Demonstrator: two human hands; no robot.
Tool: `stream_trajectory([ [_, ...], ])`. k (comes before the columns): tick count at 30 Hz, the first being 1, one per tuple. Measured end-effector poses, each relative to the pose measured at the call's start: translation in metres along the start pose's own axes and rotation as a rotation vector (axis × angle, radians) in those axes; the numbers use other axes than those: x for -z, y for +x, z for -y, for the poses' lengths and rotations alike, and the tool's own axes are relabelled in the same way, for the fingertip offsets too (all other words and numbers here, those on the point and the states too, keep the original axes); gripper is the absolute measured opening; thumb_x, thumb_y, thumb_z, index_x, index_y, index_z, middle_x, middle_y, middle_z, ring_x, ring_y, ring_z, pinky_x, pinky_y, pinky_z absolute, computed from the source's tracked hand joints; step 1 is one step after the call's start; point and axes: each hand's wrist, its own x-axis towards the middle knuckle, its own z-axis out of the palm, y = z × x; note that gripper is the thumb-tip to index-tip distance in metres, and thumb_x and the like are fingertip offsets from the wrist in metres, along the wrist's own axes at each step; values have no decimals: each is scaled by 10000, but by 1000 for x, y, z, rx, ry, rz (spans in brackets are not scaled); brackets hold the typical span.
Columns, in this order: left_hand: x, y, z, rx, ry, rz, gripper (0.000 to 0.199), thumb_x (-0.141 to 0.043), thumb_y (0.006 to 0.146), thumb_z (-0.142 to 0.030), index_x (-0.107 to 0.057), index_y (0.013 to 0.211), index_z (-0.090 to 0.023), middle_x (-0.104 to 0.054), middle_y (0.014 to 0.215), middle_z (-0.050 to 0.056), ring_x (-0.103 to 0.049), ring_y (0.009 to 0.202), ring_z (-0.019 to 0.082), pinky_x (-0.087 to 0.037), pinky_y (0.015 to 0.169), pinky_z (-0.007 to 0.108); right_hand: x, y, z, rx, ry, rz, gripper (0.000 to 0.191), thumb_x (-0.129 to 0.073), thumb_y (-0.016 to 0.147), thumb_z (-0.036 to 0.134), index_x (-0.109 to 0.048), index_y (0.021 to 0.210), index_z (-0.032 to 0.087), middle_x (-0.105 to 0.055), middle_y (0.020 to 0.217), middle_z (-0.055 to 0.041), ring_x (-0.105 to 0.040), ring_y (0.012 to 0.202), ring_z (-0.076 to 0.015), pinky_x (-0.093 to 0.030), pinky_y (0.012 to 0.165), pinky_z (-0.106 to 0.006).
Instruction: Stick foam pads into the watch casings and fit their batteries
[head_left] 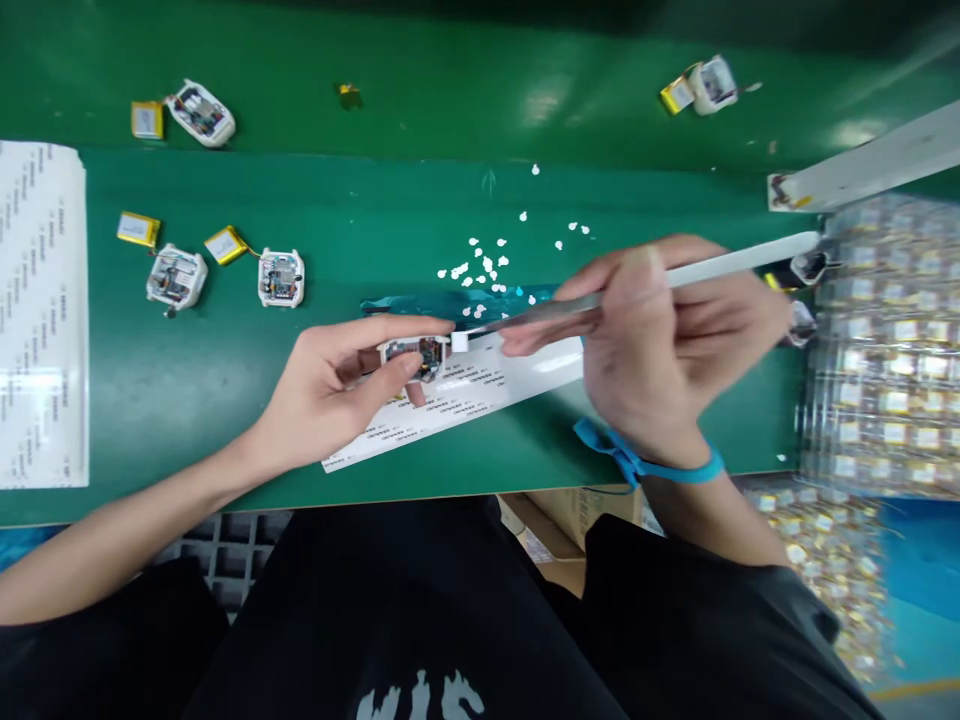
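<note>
My left hand (341, 385) is closed around a small white electronics housing (415, 350), its circuit board showing on the open side. In my right hand (652, 340) is a pair of metal tweezers (675, 278), held like a pen and pointing left. A small white square piece (460, 342) sits at the tweezer tips, right beside the housing's edge; whether it touches the housing I cannot tell. Beneath both hands lies a printed white sheet (480, 385). Several small white round bits with tabs (487, 265) are scattered on the green mat beyond the hands.
More open housings (281, 278) with yellow-edged batteries (225, 245) lie at left and at the back, one housing (714, 85) at far right. A larger printed sheet (45, 320) covers the left edge. Clear trays of parts (885, 340) stand at right, below a white bar (870, 160).
</note>
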Motion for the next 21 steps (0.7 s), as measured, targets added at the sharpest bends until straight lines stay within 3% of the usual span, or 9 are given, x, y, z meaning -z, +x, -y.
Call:
stream_trajectory([
  [3,2,0,2,61,-82,68,434,-680,913,-111,-654,1343,-166,-795,1025,65,-767,724,171,-566,519,214,-16,-6,-12,-22,-13,79,224,-631,1031,328,-744,857,246,-771,741,3,-772,646,-199,-620,504,-277],
  [6,1,-2,4,85,-134,90,468,-676,910,-100,-627,1371,-168,-781,1103,79,-776,786,182,-605,580,233,-20,-11,-20,6,-24,119,210,-595,1052,305,-722,893,254,-763,715,28,-773,647,-184,-632,521,-258],
  [10,-2,-5,3,93,-164,91,467,-666,918,-102,-613,1378,-163,-791,949,44,-775,805,189,-604,576,232,-19,-13,-21,9,-30,133,205,-590,1054,291,-716,900,246,-769,735,27,-779,669,-180,-638,540,-242],
  [21,-7,-8,2,155,-266,39,518,-705,895,-131,-596,1402,-119,-799,881,45,-687,635,124,-522,478,214,-20,-16,-20,28,-145,101,212,-625,1040,296,-726,859,254,-756,721,32,-762,615,-172,-598,478,-244],
])
